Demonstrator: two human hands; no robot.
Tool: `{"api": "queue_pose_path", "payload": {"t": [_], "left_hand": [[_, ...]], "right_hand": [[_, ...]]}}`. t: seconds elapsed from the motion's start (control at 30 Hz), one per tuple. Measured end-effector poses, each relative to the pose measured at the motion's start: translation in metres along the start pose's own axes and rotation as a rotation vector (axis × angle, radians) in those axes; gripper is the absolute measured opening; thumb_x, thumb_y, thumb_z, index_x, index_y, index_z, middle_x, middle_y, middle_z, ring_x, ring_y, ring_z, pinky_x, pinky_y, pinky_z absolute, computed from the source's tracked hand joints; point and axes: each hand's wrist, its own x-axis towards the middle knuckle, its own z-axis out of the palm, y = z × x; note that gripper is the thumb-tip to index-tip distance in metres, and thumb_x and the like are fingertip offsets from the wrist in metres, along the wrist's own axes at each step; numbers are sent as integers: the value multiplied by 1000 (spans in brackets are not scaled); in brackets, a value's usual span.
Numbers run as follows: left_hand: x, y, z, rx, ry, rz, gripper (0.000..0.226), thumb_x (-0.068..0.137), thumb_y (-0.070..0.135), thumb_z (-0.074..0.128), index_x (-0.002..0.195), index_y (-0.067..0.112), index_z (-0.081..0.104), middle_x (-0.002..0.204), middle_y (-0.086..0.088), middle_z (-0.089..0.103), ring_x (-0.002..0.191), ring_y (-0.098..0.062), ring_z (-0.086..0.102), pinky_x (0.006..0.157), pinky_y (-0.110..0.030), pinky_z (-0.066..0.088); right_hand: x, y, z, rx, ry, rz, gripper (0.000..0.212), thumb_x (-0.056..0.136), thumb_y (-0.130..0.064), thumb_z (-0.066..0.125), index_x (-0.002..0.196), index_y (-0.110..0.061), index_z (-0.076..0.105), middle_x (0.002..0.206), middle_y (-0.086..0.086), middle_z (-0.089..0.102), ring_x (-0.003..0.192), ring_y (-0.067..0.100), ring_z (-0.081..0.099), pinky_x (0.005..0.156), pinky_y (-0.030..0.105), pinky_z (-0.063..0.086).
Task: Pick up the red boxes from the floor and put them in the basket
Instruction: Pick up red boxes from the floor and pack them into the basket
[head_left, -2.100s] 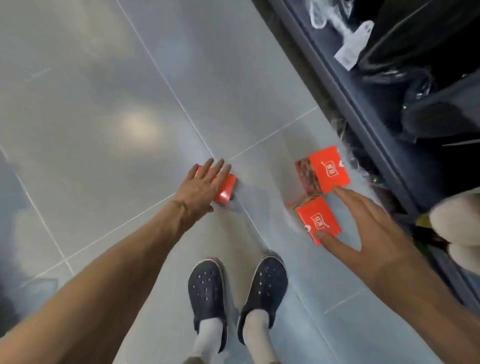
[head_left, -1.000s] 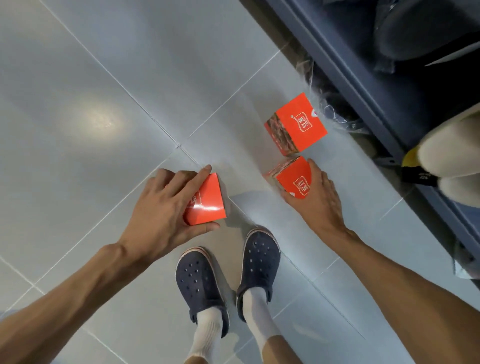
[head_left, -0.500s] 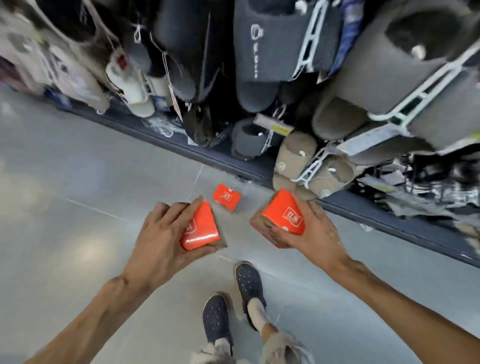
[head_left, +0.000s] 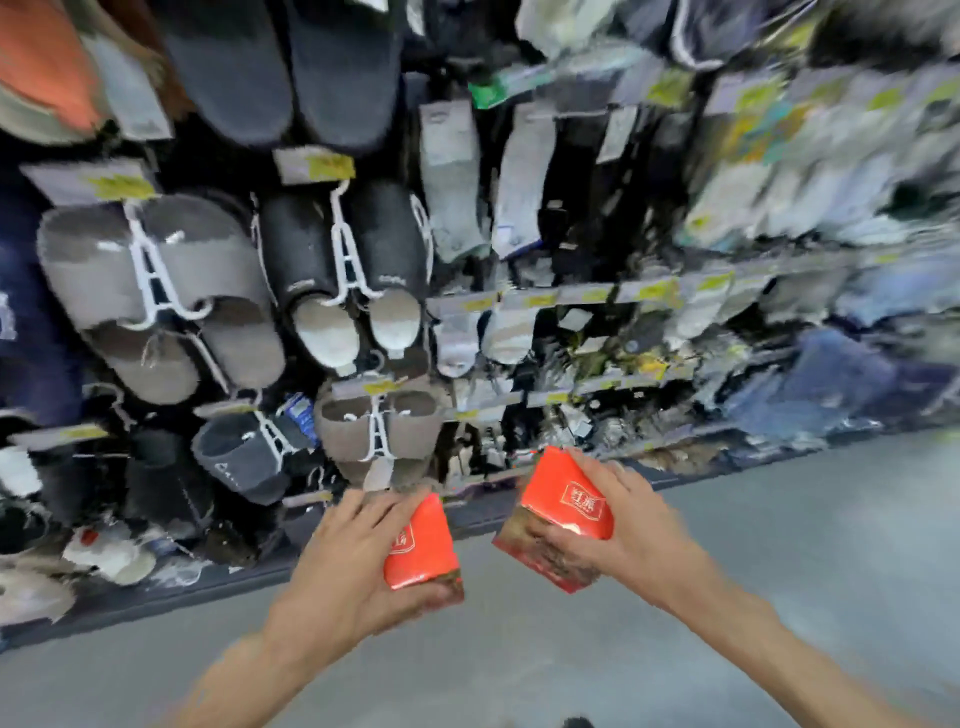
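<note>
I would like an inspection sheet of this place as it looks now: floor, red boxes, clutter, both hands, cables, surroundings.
Surface: grey floor, bare where it shows.
Job's things: left red box and right red box, both held above the floor. Basket: nothing seen.
Clutter: nothing seen on the visible floor; the view is blurred.
Grippers: left hand grips the left red box; right hand grips the right red box.
Cables: nothing seen.
Surroundings: shop rack with hanging slippers on white hangers, packaged socks to their right, yellow price tags.
</note>
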Motion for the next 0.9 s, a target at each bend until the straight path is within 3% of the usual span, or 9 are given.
{"api": "queue_pose_path", "payload": {"t": [0.3,0.47,0.67,0.9], "left_hand": [[192,220,-5,82,-31,390,101,67,94,49,144,28,46,118,12,57,96,-16,45,83,-32,41],[288,352,36,57,-63,545,105,66,95,48,145,26,45,116,11,56,91,-10,32,86,-34,42],[397,498,91,40,-131,690,107,64,96,47,147,28,42,116,11,57,97,-18,45,87,-37,45],[543,658,165,2,-182,890,103,64,92,52,145,29,45,118,10,60,98,-20,47,85,-42,46]], "right_hand": [[-71,172,-167,-51,193,233,101,65,-92,50,149,-39,28,120,-11,49,111,11,48,94,30,44],[-105,277,-245,-70,298,344,101,66,-92,48,148,-37,29,115,-16,46,112,11,47,94,34,45],[-138,387,-326,-73,384,530,97,70,-82,59,150,-41,22,125,-14,46,117,6,41,91,24,40],[-146,531,-396,-32,487,779,99,65,-89,53,147,-43,26,128,-15,48,117,10,46,96,35,46]]}}
